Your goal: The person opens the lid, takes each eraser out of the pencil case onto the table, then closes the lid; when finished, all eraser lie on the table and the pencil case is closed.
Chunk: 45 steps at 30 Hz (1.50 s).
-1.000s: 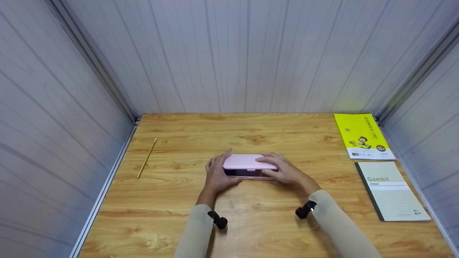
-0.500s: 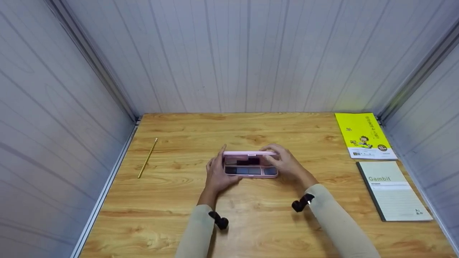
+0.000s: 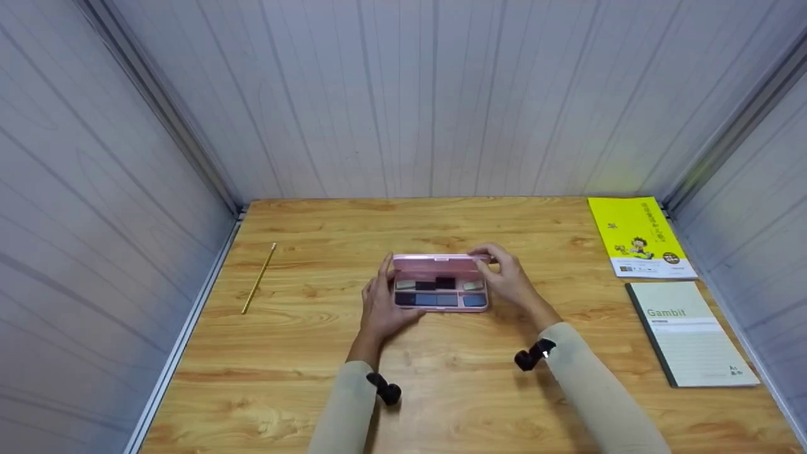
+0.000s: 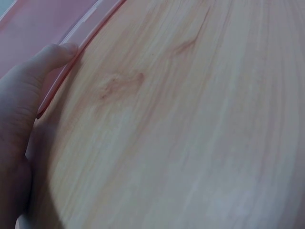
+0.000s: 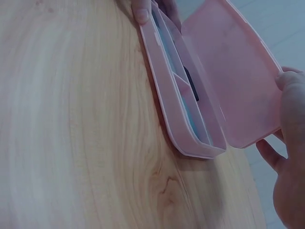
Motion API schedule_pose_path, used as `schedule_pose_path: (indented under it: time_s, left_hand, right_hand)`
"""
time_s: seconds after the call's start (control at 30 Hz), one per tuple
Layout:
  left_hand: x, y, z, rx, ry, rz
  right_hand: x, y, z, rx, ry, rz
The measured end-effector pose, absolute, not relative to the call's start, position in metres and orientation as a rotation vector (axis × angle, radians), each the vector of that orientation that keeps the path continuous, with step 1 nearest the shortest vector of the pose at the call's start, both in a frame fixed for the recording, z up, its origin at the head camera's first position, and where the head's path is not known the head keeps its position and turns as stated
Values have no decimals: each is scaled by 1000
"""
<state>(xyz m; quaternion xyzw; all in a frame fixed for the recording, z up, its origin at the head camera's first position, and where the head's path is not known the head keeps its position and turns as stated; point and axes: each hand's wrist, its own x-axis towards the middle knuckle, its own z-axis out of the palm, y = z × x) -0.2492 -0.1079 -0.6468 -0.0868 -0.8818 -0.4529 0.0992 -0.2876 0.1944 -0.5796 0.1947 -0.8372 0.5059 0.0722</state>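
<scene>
Both hands holding open pink case [image 3: 440, 282], long axis left-right, lid upright

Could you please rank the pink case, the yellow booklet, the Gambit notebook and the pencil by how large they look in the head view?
1. Gambit notebook, though it lies nearer the camera
2. Yellow booklet
3. Pink case, partly covered by both hands
4. Pencil, long but very thin
</scene>
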Motion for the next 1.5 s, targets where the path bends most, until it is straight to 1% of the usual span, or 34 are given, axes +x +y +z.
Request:
schedule_pose_path:
  time_s: [0.6,0.83,1.3,1.5]
  left_hand:
    - [-248,-107,-643,-252,-2605,-1314]
    - [-249,-107,-642,-234,-2616,-1345]
    - [-252,-107,-636,-188,-2741,-1304]
    - [-252,-109,-638,-227,-2722,-1316]
  right_hand:
    - [-301,190,-578,438,-2485,1477]
    - [-305,190,-579,448,-2456,1469]
    - [-311,191,-584,408,-2560,1610]
    - [-309,191,-583,407,-2553,1640]
